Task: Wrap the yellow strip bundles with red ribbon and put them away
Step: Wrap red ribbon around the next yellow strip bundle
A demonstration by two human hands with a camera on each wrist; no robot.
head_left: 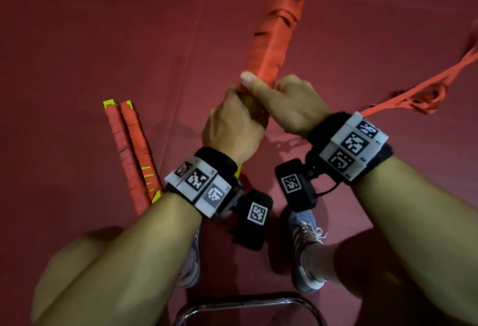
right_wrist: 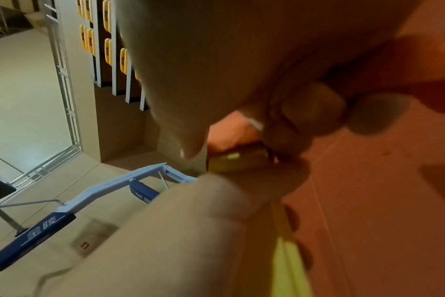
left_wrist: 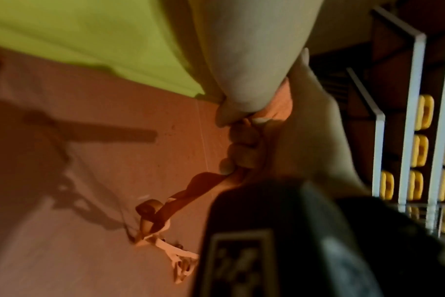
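My left hand (head_left: 232, 123) is curled round the bare yellow end of the bundle (head_left: 274, 41), which slants toward one o'clock, and my right hand (head_left: 292, 108) grips just above, thumb pinning the last turn of red ribbon (head_left: 388, 100). If that thumb eases, I reckon the turns slacken, or the tail trailing toward two o'clock tangles. How the ribbon runs under my right palm is hidden.
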